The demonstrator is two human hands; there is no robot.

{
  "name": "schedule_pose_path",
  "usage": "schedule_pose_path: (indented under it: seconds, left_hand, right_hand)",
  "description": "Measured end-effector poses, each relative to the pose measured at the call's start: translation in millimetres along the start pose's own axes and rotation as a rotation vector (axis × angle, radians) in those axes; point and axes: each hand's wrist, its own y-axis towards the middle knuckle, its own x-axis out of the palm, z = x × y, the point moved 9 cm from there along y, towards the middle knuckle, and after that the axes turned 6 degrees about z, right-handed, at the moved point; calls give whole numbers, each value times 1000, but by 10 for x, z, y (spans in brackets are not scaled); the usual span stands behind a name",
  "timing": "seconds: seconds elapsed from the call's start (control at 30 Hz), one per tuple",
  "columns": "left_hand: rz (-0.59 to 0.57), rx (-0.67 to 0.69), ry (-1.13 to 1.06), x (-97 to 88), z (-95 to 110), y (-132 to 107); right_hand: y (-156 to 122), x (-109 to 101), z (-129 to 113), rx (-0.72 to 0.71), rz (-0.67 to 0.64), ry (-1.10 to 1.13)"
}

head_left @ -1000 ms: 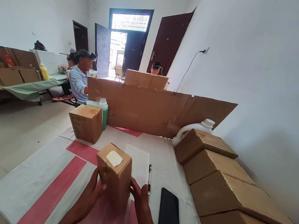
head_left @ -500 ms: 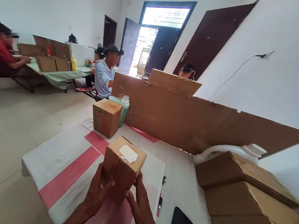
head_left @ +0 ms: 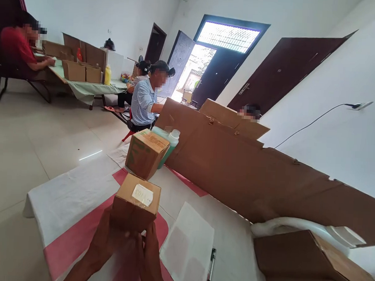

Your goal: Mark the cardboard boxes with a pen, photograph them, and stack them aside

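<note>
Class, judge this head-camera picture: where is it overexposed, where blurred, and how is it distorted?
Head view: daylight blows out the doorway and transom window; left hand and right hand holding the small cardboard box look smeared; the frame is tilted, wide-angle stretching the cardboard partition.

1 head-worn camera, facing forward and down across the table point(head_left: 67, 193), frame rolled so the room leans. Nearest, at the bottom edge: left hand point(head_left: 107, 240), right hand point(head_left: 150, 250) and small box point(head_left: 136, 202), very close. Cardboard divider point(head_left: 236, 171) mid-distance; seated person point(head_left: 144, 103) and doorway point(head_left: 193, 74) far behind. Wide lens takes in floor point(head_left: 25, 150) left, white wall point(head_left: 346, 135) right.
</note>
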Motion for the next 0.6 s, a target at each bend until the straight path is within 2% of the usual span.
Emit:
schedule_pose_path:
  seconds: [0.07, 0.13, 0.2, 0.3, 0.37, 0.43, 0.6]
  left_hand:
    - [26, 18, -35, -12, 61, 68]
    - [42, 82, -42, -33, 186, 277]
    - [48, 158, -24, -43, 315, 603]
    - [43, 243, 26, 9, 410, 1161]
    - [28, 263, 55, 92, 384, 1468]
    - [20, 261, 83, 177, 307, 1677]
    - [8, 283, 150, 261, 180, 1876]
  right_hand:
    - [85, 91, -10, 18, -34, 24]
    - [286, 207, -69, -6, -49, 38]
    - [563, 341, -109, -38, -48, 22]
    - [993, 543, -34, -33, -38, -47]
    - [1220, 649, 69, -14, -31, -80]
    - [1373, 722, 167, 0, -23, -89]
    - [1501, 829, 307, 26, -34, -87]
